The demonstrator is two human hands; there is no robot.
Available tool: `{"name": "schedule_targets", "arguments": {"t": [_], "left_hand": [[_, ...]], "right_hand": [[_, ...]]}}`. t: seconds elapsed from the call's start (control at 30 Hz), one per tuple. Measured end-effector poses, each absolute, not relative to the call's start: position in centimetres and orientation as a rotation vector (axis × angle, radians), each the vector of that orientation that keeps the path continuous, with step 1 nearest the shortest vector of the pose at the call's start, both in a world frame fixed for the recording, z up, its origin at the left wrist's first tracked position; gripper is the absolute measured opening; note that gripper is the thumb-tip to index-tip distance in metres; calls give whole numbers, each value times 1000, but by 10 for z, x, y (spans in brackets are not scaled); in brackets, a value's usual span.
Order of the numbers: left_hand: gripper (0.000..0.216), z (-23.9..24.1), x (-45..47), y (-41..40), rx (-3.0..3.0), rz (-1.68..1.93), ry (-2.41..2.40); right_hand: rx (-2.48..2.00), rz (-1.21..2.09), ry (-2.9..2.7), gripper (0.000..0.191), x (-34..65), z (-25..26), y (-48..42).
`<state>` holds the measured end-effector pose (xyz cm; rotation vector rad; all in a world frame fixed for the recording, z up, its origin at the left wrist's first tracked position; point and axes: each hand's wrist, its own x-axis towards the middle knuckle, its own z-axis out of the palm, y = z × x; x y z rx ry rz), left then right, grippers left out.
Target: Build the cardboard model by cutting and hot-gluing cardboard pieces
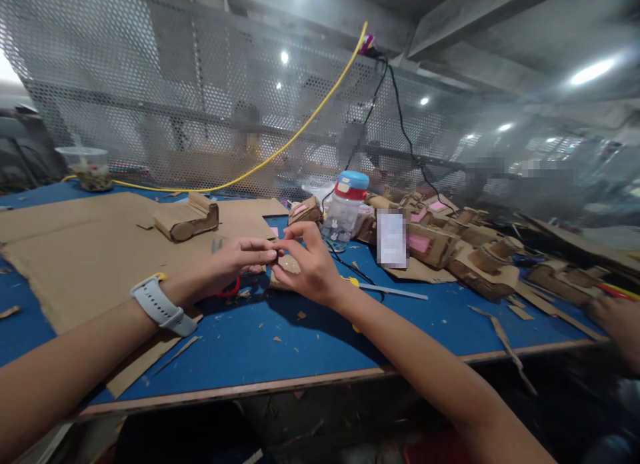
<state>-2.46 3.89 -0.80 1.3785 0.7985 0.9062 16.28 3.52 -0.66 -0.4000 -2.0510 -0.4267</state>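
My left hand (239,259) and my right hand (309,264) meet above the blue table (280,347). Their fingertips pinch a small brown cardboard piece (276,255) between them. A white watch (163,306) is strapped on my left wrist. Under the hands lie a flat cardboard scrap (289,267) and red-handled scissors (229,290), mostly hidden. A metal ruler (393,291) lies just right of my right hand.
Large cardboard sheets (85,251) cover the table's left, with a cardboard model (187,219) on them. A clear bottle with a blue lid (346,209) stands behind my hands. Several cardboard models (465,247) pile at right. Another person's hand (620,327) rests at the far right edge.
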Motion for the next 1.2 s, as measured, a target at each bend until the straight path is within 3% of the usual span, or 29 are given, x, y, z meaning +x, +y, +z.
{"name": "schedule_targets", "arguments": {"t": [1.2], "left_hand": [[40, 3, -16, 28, 1362, 1204, 904]], "right_hand": [[-653, -341, -2030, 15, 166, -4, 35]]}}
